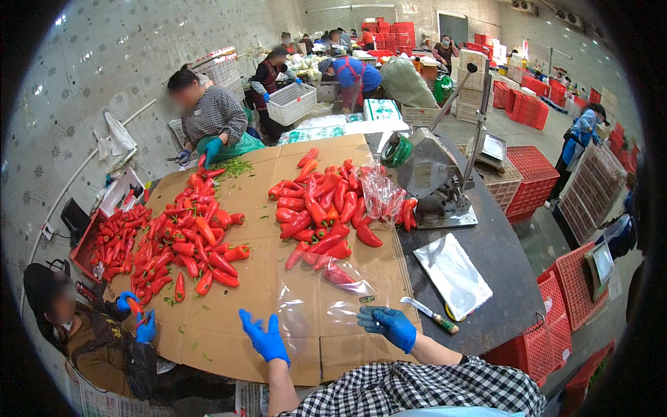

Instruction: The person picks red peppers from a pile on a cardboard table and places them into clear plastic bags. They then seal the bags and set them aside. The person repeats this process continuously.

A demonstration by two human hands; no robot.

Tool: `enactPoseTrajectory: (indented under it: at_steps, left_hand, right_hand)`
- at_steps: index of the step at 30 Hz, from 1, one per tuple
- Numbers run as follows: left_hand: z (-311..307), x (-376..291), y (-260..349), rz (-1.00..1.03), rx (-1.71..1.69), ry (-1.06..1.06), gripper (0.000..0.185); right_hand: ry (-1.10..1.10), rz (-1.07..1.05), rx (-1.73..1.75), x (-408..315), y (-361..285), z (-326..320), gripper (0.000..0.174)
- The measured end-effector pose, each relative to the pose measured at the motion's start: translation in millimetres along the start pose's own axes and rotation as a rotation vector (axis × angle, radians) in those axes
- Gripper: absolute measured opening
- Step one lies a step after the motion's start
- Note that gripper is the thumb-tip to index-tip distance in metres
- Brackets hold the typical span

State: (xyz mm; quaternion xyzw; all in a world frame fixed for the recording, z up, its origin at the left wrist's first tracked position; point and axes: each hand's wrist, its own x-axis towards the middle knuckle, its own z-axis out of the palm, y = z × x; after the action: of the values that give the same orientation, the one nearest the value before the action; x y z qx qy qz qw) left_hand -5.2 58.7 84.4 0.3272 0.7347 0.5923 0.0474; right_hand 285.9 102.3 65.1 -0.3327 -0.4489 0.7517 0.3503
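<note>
My left hand (266, 336), in a blue glove, is held with its fingers apart over the cardboard (341, 349) near the front of the table. Across from it my right hand (388, 324), gloved too, has its fingers stretched out flat and grips nothing I can see. Between and beyond them lies a clear plastic bag (297, 307) with a red pepper (337, 273) at its far end. A pile of red peppers (318, 208) rises just past the bag. Close to my right hand is a knife (431, 315) with a curved blade and a wooden-looking handle.
A stack of clear bags (453, 276) lies on the dark tabletop at right, below a metal bag-sealing device (432, 177). Another pepper heap (193, 240) spreads leftward. Two co-workers, one person (213, 114) and another (88, 333), handle peppers with cutting tools. Red crates (552, 318) stand right.
</note>
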Motion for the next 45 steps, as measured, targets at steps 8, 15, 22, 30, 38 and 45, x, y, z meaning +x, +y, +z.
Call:
enactPoseTrajectory:
  at_steps: [8, 15, 22, 30, 38, 45]
  left_hand:
    - [34.8, -86.3, 36.0, 0.396, 0.085, -0.741, 0.073]
    - [40.0, -83.1, 9.4, 0.267, 0.258, -0.839, 0.047]
    - [35.5, -74.1, 15.1, 0.472, 0.445, -0.59, 0.045]
    - [-8.3, -9.2, -19.5, 0.134, 0.502, -0.362, 0.024]
    - [-85.8, 39.1, 31.3, 0.368, 0.444, 0.1, 0.034]
    - [-69.0, -2.2, -26.3, 0.212, 0.753, -0.358, 0.042]
  right_hand:
    - [-0.218, 0.085, 0.467, 7.6, 19.2, 28.4, 0.049]
    - [-0.079, 0.167, 0.353, 5.3, 23.3, 25.9, 0.045]
    - [-0.128, 0.075, 0.067, 1.5, 18.1, 32.5, 0.048]
    - [-0.088, 0.024, -0.042, 0.6, 12.1, 27.4, 0.047]
    - [0.001, -0.074, -0.131, 19.1, 7.7, 5.7, 0.044]
    - [0.091, -0.089, -0.392, 69.6, -2.0, -27.7, 0.041]
